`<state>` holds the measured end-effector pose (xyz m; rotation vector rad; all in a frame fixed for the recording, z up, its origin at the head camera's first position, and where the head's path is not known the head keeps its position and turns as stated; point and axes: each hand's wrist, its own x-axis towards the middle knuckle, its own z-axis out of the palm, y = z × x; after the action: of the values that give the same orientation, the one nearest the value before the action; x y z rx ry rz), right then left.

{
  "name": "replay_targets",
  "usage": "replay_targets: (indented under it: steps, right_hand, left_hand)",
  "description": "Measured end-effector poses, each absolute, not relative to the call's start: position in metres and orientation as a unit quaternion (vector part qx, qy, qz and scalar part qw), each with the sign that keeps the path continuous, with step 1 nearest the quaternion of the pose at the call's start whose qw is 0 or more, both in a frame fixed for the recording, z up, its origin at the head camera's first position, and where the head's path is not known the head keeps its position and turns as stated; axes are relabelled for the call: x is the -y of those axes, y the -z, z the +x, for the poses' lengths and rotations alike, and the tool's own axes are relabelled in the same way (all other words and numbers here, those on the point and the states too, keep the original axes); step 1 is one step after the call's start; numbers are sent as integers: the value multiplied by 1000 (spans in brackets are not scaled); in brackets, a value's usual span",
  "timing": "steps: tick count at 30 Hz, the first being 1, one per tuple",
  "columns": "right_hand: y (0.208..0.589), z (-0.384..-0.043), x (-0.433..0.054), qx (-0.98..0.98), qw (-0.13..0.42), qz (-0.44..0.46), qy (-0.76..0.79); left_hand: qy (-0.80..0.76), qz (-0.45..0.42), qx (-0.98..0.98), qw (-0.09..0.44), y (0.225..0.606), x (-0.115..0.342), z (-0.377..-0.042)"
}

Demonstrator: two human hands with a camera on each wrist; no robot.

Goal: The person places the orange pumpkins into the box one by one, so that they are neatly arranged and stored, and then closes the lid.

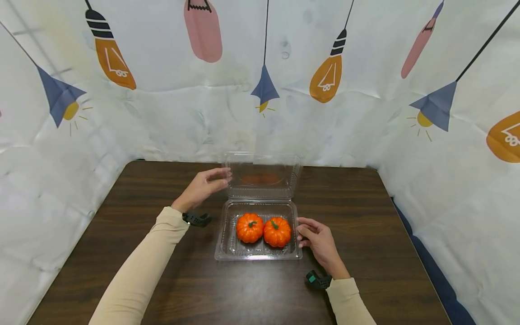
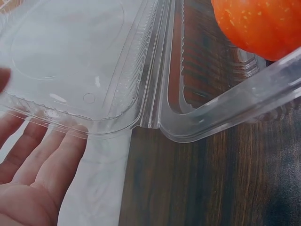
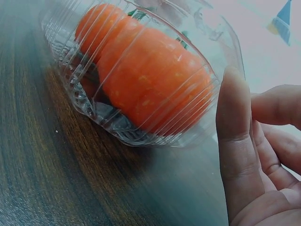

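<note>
You look to be at the step of minding the lid [image 1: 276, 192] of the clear box [image 1: 260, 258]; it is up and open, leaning at the back. The box sits on the worktop [image 1: 195, 289] in front of you. Inside are two orange pumpkins, a left pumpkin [image 1: 249, 229] and a right pumpkin [image 1: 277, 234], side by side. Your left grip [image 1: 205, 185] is spread, with fingers at the lid's left edge and the thumb apart. Your right grip [image 1: 318, 241] is by the box's right edge, fingers a bit bent; I cannot tell if they pinch it. If you want it closed, the next move calls for swinging the lid toward you while the right grip keeps the box steady. The fold runs left to right, and so does the box's long side, I think. Both stems point up; the round pumpkins show no clear long way.
</note>
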<state>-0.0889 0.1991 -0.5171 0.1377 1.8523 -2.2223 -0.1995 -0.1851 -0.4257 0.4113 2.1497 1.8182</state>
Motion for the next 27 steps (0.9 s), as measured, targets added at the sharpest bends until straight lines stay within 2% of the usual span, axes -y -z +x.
replay_targets:
  steps: [9,17,27]
  right_hand:
    - [519,-89,-200,-634,123,43,762]
    - [519,-89,-200,-635,129,50,760]
    - [520,-90,-200,-637,124,43,759]
  left_hand:
    - [-645,161,-734,139,421,184,-193]
    - [-577,162,-790,128,407,184,-190]
    - [-505,147,-834,168,384,188,-187]
